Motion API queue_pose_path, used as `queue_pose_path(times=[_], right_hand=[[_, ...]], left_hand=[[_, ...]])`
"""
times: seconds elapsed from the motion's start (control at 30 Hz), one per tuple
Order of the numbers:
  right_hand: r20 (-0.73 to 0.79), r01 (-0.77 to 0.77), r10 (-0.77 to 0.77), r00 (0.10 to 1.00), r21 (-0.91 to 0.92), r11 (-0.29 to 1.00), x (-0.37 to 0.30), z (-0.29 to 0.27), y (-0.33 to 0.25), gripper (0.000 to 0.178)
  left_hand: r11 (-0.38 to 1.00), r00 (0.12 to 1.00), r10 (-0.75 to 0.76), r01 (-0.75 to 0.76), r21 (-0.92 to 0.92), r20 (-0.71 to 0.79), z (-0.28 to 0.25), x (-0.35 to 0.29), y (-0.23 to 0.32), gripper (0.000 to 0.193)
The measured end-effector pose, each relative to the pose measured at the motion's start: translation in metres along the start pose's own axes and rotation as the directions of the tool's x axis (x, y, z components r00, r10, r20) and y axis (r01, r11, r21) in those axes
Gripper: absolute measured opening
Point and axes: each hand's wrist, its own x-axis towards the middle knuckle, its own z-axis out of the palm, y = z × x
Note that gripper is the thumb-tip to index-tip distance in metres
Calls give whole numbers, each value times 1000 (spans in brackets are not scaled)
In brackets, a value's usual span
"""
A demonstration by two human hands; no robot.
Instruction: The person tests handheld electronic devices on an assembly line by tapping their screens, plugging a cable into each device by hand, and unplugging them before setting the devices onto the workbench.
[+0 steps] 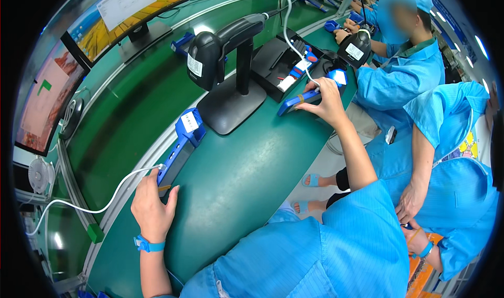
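Note:
My left hand (149, 211), a blue strap on its wrist, has its fingers and thumb around the near end of a blue handheld device (180, 150). That device lies along the table's left edge with a white label on its wide far end. A white cable (100, 211) runs to its side by my fingertips. Farther right, my right hand (329, 102) grips a second blue handheld device (292, 105), tilted, with a brown band around it. Another white cable (288, 27) comes down to this device at my fingers, which partly hide the plug.
A black barcode scanner (207, 56) rests on a stand with a wide base (231, 109). Behind it sits a black tray (273, 67). Two monitors (118, 14) stand at the left. A second black scanner (355, 48) and co-workers in blue smocks (401, 82) are at the right.

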Motion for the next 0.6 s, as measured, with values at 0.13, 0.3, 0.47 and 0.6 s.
queue_pose_path(times=[0.13, 0.3, 0.47, 0.6], right_hand=[[0, -7, 7, 1000, 6, 1000, 1, 0, 0, 61], [32, 31, -33, 999, 52, 998, 7, 4, 0, 61], [44, 40, -42, 998, 47, 998, 7, 3, -4, 61], [-22, 53, -52, 998, 55, 997, -2, 8, -21, 65]], left_hand=[[1000, 1000, -13, 13, -3, 11, 2, -1, -1, 59], [1000, 1000, -7, 6, 10, 14, 4, -2, -5, 59], [1000, 1000, -9, 9, 6, 9, 2, -6, -4, 58], [1000, 1000, 8, -8, 3, 21, 5, -5, -3, 58]])
